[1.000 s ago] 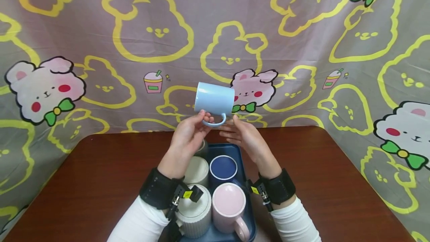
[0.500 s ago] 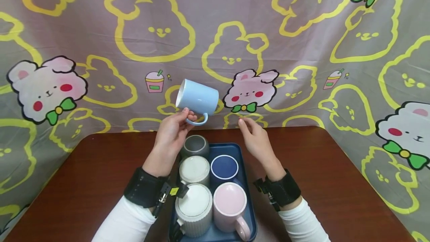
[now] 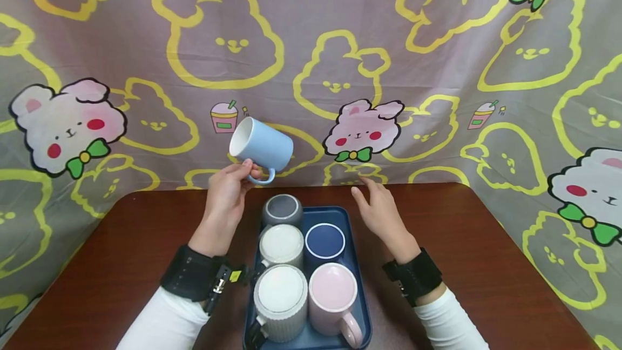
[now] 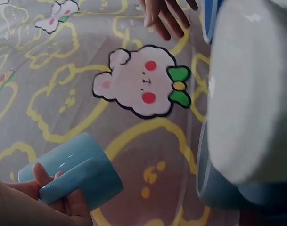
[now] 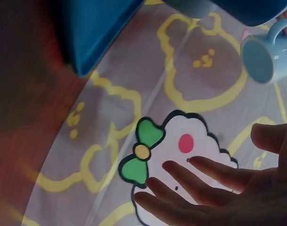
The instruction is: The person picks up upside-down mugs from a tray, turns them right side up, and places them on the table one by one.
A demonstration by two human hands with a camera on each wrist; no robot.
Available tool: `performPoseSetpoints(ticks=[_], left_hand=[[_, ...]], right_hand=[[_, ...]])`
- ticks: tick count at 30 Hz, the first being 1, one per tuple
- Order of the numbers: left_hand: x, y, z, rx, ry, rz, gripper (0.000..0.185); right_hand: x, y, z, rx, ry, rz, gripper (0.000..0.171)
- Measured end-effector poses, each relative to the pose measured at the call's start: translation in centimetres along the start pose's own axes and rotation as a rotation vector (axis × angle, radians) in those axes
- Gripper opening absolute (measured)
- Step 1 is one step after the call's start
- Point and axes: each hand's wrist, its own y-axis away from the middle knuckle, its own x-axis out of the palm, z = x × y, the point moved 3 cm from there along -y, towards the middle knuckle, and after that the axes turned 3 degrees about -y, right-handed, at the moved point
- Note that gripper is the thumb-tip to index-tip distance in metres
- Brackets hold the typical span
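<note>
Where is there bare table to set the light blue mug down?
Bare table lies left of the tray, beneath the left hand holding the light blue mug, and right of the open right hand. The tray is crowded.

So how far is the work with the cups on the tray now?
Looks done: the light blue mug is off the blue tray, lifted above the table in the left hand, which grips its handle. In hand: the mug is tilted in the air, and the right hand is open, holding nothing. Left: five cups stand on the tray.
</note>
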Motion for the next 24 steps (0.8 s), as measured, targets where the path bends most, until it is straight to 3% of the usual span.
performPoseSetpoints(ticks=[10, 24], left_hand=[[-2.1, -0.6, 0.8, 0.042, -0.147, -0.071, 0.028], [-5.2, -1.7, 2.8, 0.055, -0.336, -0.25, 0.019]], right_hand=[[0.2, 0.0, -1.8, 0.053, 0.091, 0.046, 0.059], [0.5, 0.7, -4.1, 0.045, 0.195, 0.081, 0.059]])
